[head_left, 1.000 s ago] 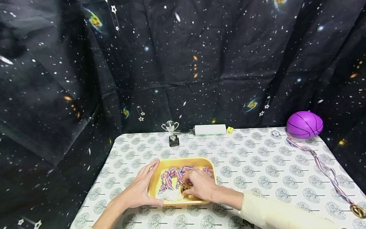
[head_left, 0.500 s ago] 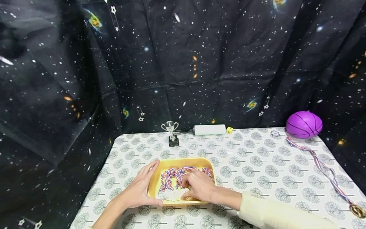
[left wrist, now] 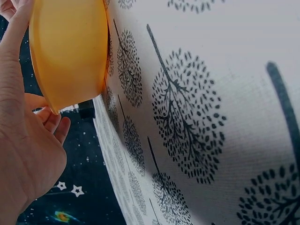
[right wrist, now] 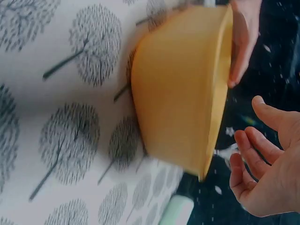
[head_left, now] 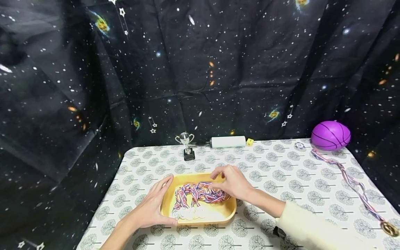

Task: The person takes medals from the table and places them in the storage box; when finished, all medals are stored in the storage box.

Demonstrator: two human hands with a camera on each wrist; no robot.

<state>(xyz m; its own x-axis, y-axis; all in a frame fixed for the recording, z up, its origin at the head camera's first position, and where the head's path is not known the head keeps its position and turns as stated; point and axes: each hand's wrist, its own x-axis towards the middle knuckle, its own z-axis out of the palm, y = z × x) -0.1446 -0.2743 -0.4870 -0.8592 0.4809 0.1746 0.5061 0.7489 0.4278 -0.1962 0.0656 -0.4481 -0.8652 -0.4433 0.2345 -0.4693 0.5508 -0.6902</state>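
Observation:
A yellow tray sits near the front of the table, its outer wall close up in both wrist views. In it lie red-white-blue ribbons and pale medal discs. My left hand rests against the tray's left wall, fingers straight and thumb along the front rim. My right hand hovers over the tray's far right corner. Its fingers are relaxed and hold nothing.
The table wears a tree-print cloth. Along its back edge stand a small silver trophy, a white cylinder, a yellow die and a purple ball. A long ribbon with a gold medal lies along the right side.
My right hand left the gold medal at the tray's front and drew back up to the far right corner, empty. The left hand stayed put.

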